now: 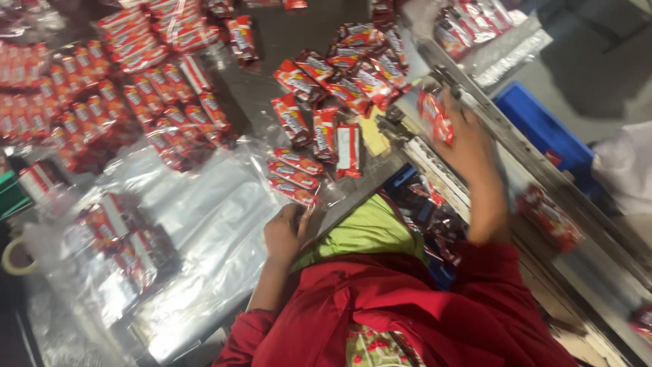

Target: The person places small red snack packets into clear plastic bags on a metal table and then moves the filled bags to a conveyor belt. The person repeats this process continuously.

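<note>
A dark table point(285, 34) fills the upper left of the frame, strewn with red snack packets and clear plastic bags point(204, 224). At centre, the left hand point(285, 231) rests at the table's edge, fingers curled against a small stack of packets point(293, 175). In the upper right, the right arm stretches forward, its right hand point(462, 139) gripping a red packet point(435, 117) above a metal rail point(543, 170).

I see red snack packets point(299, 122) with white lettering at my twelve o'clock — glossy, some showing a white back. Clear plastic bags point(204, 224) gleam silvery at nine. My sleeve point(475, 299) is deep red; a lime-green cloth point(367, 228) sits beneath — a blue crate point(536, 129) at two.
</note>
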